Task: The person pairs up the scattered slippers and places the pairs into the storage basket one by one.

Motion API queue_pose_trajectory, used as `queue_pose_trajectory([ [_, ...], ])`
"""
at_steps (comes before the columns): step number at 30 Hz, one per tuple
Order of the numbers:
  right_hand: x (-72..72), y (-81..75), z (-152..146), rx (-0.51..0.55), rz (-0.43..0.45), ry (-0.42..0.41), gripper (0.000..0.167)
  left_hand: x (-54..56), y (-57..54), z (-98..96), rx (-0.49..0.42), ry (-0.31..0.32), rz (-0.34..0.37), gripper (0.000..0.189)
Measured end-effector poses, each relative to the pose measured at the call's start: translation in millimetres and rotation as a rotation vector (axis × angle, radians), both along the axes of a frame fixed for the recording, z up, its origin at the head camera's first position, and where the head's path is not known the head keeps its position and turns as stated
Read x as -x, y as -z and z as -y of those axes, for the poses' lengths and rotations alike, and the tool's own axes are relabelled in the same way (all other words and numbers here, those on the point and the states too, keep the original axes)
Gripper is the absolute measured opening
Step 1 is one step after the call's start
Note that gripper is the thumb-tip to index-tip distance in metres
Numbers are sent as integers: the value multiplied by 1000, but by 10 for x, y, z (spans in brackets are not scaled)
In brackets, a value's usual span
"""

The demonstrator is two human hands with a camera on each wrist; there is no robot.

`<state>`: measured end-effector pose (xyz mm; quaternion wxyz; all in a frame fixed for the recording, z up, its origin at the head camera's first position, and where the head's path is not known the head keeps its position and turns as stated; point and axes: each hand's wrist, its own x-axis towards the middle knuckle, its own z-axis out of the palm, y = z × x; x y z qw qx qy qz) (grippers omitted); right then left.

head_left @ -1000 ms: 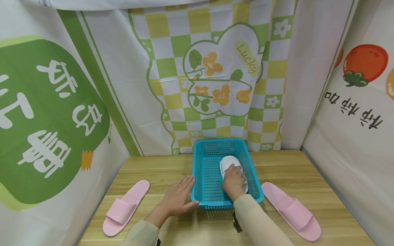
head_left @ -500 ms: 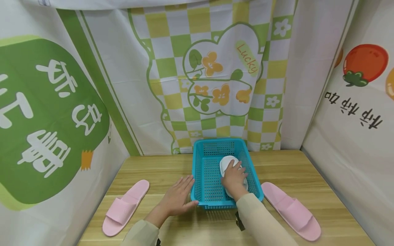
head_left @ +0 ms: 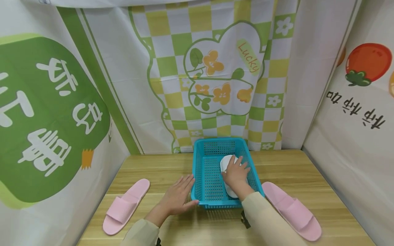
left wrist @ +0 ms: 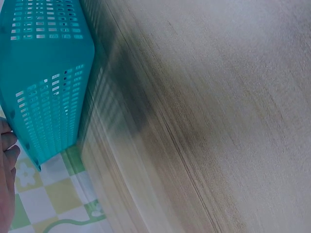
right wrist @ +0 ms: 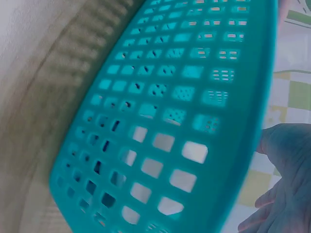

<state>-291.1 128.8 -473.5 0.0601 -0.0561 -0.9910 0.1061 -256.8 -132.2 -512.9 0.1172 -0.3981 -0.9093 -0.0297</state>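
A white slipper [head_left: 226,161] lies in the right half of the blue perforated basket [head_left: 197,171], its toe end toward the back. My right hand [head_left: 237,174] is over it with fingers spread, hiding its middle. In the right wrist view that hand [right wrist: 286,170] shows above the rim, and white shows through the basket's holes. My left hand [head_left: 178,195] rests against the basket's left rim at the front corner, fingers straight. The left wrist view catches only a few of its fingers [left wrist: 7,145] beside the rim.
One pink slipper [head_left: 124,208] lies on the wooden table [head_left: 166,164] to the left. Another pink slipper [head_left: 292,210] lies to the right, its tip close to the basket. Behind the basket hangs a checkered cloth [head_left: 172,68], and printed cloths hang on both sides.
My right hand has shifted slightly right over the white slipper, and its fingers have spread from a more curled pose. My left hand and the basket stay in place.
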Motion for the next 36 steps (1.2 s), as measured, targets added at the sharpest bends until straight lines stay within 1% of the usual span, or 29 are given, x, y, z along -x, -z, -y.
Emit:
queue_pose_trajectory([
  [4, -25, -98, -5, -3, 0, -14, 89, -1, -5, 11, 2, 1, -7, 83],
  [9, -52, -210, -34, -9, -30, -44, 89, 8, -11, 14, 4, 10, -12, 84],
  [12, -68, -253, -68, -32, -55, -72, 88, 10, -18, 13, 14, 9, -15, 84],
  [16, -98, -292, -122, -52, -94, -116, 87, 4, -26, 12, 24, 10, -16, 84],
  [24, -200, -361, -246, -65, -244, -229, 84, 4, -25, 17, 30, 17, -17, 85],
  [29, -274, -406, -306, -66, -270, -282, 84, 6, -34, 20, 42, 9, -6, 84],
  [36, -360, -473, -396, -53, -320, -354, 82, 11, -34, 17, 51, 10, -17, 84],
])
